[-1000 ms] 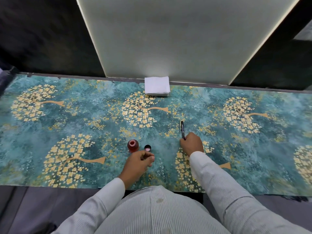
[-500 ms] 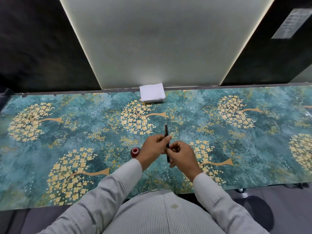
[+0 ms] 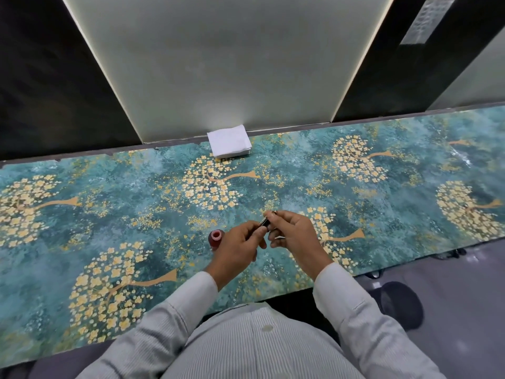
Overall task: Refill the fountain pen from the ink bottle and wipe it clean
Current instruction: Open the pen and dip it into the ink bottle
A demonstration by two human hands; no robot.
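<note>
Now both hands, left hand [image 3: 240, 243] and right hand [image 3: 293, 233], pinch the fountain pen [image 3: 266, 220], with the open ink bottle [image 3: 216, 237] just beside the left.

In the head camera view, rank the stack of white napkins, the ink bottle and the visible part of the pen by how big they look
1. stack of white napkins, clearly largest, though farthest from the camera.
2. ink bottle, partly hidden behind the left hand.
3. pen, only a short dark stretch showing between the left hand and the right hand.
</note>
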